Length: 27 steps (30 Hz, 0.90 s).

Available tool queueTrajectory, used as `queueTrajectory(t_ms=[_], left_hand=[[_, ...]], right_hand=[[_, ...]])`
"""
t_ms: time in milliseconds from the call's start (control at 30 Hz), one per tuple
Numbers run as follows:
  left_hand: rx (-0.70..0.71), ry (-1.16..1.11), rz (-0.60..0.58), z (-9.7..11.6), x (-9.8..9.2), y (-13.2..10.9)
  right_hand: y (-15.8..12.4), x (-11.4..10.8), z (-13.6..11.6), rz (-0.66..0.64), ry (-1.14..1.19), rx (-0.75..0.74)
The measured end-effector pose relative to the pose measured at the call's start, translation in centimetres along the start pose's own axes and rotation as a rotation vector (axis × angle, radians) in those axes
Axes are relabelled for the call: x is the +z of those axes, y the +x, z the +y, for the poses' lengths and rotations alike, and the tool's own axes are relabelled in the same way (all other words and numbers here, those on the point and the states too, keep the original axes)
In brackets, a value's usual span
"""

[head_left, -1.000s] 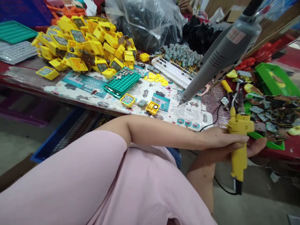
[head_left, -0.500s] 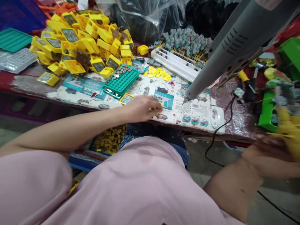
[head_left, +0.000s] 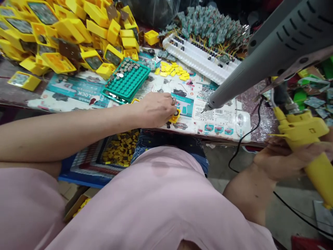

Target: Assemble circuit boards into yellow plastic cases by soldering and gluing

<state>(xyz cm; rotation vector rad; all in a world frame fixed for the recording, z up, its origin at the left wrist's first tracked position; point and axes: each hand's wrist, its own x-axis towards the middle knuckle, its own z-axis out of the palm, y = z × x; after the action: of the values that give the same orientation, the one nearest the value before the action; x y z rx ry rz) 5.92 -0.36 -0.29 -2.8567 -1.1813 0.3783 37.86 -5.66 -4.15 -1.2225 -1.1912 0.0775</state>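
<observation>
My left hand rests on the table's front edge, fingers closed on a small yellow casing with a round dark part in it. My right hand is wrapped round the handle of a yellow soldering gun, held off the table's right end with its tip pointing up. A grey electric screwdriver hangs slanted above the table, its bit just right of my left hand. A black cord runs down off the table edge.
A green tray of button cells sits just behind my left hand. A heap of yellow casings fills the back left. A white rack with wired circuit boards lies at the back. A blue crate of small yellow parts stands under the table.
My left hand left the soldering gun, crossed to the table and closed on the small yellow casing. My right hand now holds the gun steady and higher. The view has moved closer.
</observation>
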Motion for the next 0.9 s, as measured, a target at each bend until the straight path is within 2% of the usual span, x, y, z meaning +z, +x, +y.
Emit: queueTrajectory(t_ms=[67,167,300,500,567,700,800,900], left_hand=[[-0.015,-0.014,0.035,0.0,0.1,0.0],[-0.04,-0.039,0.147,-0.1,0.7,-0.2],[-0.073,-0.052,0.276,0.0,1.5,-0.4],[-0.023,-0.108,0.359,-0.3,2.3,0.1],[-0.058,-0.223,0.403,-0.9,2.5,-0.2],[-0.201,-0.614,0.462,-1.9,2.6,-1.6],[-0.326,-0.746,0.498,-2.2,2.9,-2.5],[-0.372,-0.628,0.551,-2.5,3.4,-2.7]], right_hand=[[-0.5,0.4,-0.3,0.135,-0.006,-0.096],[-1.2,0.5,-0.1,0.105,-0.055,-0.06],[-2.1,0.2,1.3,0.119,0.094,0.028],[-3.3,-0.5,2.8,0.189,0.163,0.02],[-3.8,-1.0,2.4,0.229,0.194,-0.017],[-5.0,-2.1,1.3,0.301,0.213,-0.065],[-5.7,-2.3,0.5,0.269,0.217,-0.06],[-6.2,-1.6,-0.3,0.137,0.188,-0.074]])
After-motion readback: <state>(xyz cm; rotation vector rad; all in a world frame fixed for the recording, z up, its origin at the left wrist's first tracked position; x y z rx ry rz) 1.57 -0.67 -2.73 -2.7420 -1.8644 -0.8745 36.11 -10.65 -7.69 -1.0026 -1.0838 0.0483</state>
